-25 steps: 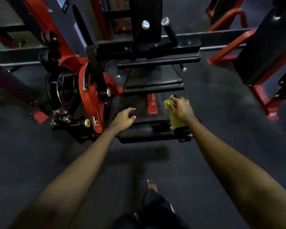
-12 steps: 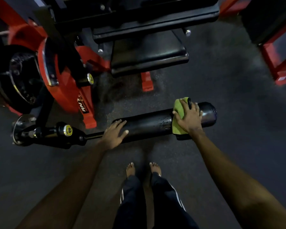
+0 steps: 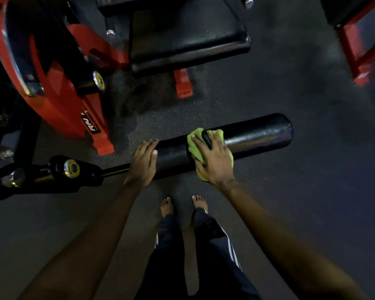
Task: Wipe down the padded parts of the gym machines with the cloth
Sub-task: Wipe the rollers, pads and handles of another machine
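Observation:
A long black padded roller [image 3: 258, 135] lies across the middle of the view, fixed to a dark metal bar [image 3: 115, 171] on its left. My right hand [image 3: 214, 163] presses a green cloth [image 3: 195, 138] onto the roller's middle, with the fingers curled over cloth and pad. My left hand [image 3: 143, 161] rests flat on the roller's left end, fingers straight. Behind the roller sits the machine's black seat pad [image 3: 188, 40].
The machine's red frame [image 3: 59, 98] and weight hub fill the left side, and a red foot [image 3: 183, 83] stands under the seat. Another red frame [image 3: 355, 53] is at the right edge. My bare feet [image 3: 167, 205] stand on dark rubber floor just before the roller.
My right hand has slid the cloth leftward along the roller, from near its right end to its middle. My left hand has settled onto the left end. The view has moved closer.

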The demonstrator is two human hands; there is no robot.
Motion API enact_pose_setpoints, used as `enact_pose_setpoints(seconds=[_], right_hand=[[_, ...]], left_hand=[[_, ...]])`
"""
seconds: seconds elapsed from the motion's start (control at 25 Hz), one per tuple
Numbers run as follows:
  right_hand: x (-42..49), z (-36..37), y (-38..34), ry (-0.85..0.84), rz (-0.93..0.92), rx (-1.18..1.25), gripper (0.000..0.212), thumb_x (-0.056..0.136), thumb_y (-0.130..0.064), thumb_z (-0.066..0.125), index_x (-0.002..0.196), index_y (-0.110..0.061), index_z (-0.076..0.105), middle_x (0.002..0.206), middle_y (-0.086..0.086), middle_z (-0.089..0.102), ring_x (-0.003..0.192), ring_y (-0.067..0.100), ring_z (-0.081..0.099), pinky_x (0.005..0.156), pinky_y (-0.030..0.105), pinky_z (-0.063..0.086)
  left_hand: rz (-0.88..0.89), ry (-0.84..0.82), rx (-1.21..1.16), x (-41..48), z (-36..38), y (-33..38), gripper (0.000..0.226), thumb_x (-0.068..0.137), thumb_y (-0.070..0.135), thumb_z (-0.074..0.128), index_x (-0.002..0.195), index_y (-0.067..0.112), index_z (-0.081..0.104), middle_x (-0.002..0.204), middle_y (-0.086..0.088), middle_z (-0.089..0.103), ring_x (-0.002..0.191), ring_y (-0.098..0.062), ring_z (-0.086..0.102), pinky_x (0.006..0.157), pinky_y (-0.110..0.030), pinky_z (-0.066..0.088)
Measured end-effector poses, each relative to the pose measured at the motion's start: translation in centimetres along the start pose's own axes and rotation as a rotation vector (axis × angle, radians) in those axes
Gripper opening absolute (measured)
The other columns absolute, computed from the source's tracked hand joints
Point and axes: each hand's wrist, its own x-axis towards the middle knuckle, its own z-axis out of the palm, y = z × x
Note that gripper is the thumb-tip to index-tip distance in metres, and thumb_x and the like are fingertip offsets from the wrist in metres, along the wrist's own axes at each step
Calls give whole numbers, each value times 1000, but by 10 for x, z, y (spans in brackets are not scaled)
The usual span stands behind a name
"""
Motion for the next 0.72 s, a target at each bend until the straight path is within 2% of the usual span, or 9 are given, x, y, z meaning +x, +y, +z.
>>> enact_pose_setpoints(seconds=[0.08, 0.24, 0.32, 0.36, 0.44, 0.52, 0.6, 0.72], right_hand=[[4, -17, 34, -2, -51, -49, 73, 87, -44, 60, 155, -35, 35, 157, 15, 36, 144, 39, 35, 113, 52, 38], [21, -51, 81, 216, 319, 25, 67, 85, -47, 56, 149, -31, 45, 148, 19, 46, 136, 37, 43, 118, 51, 32], [29, -51, 83, 345, 531, 201, 62, 85, -44, 58, 145, -33, 48, 144, 14, 48, 131, 33, 48, 111, 49, 41], [33, -47, 74, 396, 577, 265, 60, 85, -43, 58, 143, -33, 51, 142, 11, 48, 128, 31, 51, 106, 49, 47], [38, -32, 42, 405, 535, 212, 54, 85, -44, 58, 137, -32, 56, 140, 5, 49, 124, 29, 54, 99, 46, 51], [42, -15, 4, 353, 416, 96, 48, 87, -46, 59, 133, -33, 60, 136, 4, 53, 122, 30, 57, 97, 44, 53], [39, 2, -34, 280, 319, 53, 48, 90, -46, 59, 137, -32, 58, 138, 6, 53, 126, 31, 54, 101, 45, 51], [26, 33, -93, 118, 131, 51, 56, 93, -45, 62, 146, -31, 50, 149, 15, 47, 140, 36, 42, 114, 46, 41]], left_hand=[[-4, 35, -16, -1, 4, 0, 52, 108, 36, 23, 148, 14, 48, 151, -9, 49, 144, -28, 38, 122, -30, 19], [-5, 44, -57, -1, 4, -1, 51, 108, 34, 25, 148, 12, 48, 153, -8, 47, 146, -24, 36, 122, -28, 18], [-49, 28, -141, 0, -1, -5, 50, 107, 32, 27, 148, 11, 48, 154, -8, 45, 146, -20, 36, 120, -21, 17], [-96, 9, -200, 1, -5, -9, 49, 107, 31, 28, 148, 12, 48, 155, -7, 44, 146, -18, 36, 118, -19, 17], [-185, -83, -311, 5, -17, -19, 45, 109, 29, 29, 149, 17, 47, 156, -3, 43, 145, -15, 36, 116, -17, 19], [-169, -176, -420, 10, -25, -31, 41, 111, 26, 32, 149, 22, 47, 154, 2, 44, 144, -12, 37, 119, -21, 21], [-150, -234, -532, 11, -27, -42, 37, 109, 32, 37, 143, 36, 49, 151, 9, 46, 143, -9, 40, 123, -32, 24], [-168, -217, -581, 11, -23, -58, 33, 103, 46, 42, 131, 58, 54, 148, 12, 52, 139, -8, 46, 120, -43, 33]])
